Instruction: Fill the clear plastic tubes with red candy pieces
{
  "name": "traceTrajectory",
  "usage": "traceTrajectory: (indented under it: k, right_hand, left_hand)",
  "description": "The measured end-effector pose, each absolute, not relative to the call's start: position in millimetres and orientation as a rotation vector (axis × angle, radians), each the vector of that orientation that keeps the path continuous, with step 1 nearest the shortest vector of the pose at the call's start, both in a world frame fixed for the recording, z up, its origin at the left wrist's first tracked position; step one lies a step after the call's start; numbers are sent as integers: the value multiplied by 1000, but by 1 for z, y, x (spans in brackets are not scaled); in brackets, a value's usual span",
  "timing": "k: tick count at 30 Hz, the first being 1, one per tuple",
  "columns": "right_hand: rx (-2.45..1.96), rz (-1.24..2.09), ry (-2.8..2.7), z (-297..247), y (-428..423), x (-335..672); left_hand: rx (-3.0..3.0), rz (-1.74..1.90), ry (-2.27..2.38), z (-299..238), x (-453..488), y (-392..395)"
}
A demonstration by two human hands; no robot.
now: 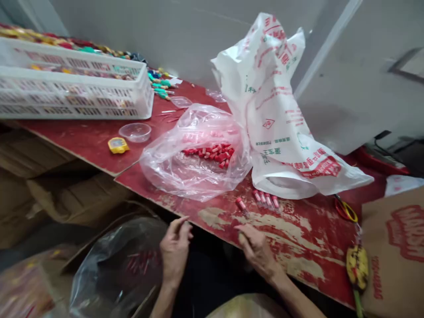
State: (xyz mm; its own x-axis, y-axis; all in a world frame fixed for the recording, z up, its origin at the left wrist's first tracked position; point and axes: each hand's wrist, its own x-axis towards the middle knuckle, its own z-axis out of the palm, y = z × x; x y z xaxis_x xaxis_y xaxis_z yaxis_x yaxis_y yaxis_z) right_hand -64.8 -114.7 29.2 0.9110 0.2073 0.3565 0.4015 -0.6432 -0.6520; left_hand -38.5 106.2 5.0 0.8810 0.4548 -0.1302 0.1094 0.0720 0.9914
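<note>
My left hand (175, 247) hovers just off the near edge of the worn red table (298, 238), fingers pinched together on something I cannot make out. My right hand (255, 249) rests at the table's edge with fingers curled, its grip hidden. A single small red cap piece (240, 204) lies just beyond my right hand. A short row of similar red pieces (266, 198) lies a bit farther right. A clear plastic bag (195, 150) holding several red pieces sits in the middle of the table.
A large white printed plastic bag (274, 110) stands behind the row. A white slotted crate (73, 84) sits far left, with a clear lid (135, 131) and yellow object (118, 145) nearby. Scissors (345, 210) and a cardboard box (394, 251) are on the right. Bags lie below left.
</note>
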Motion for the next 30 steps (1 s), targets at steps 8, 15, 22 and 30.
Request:
traceTrajectory:
  k: [8, 15, 22, 30]
  right_hand:
    - [-2802, -752, 73, 12, -182, -15]
    - [-2951, -393, 197, 1, -165, 0]
    - [-2278, -508, 199, -10, -148, -21]
    - [-2399, -572, -101, 12, -154, -25]
  left_hand:
    - [1934, 54, -12, 35, 14, -28]
    - [1960, -62, 33, 29, 35, -66]
    - [1365, -152, 219, 19, 34, -52]
    - [908, -242, 372, 18, 23, -37]
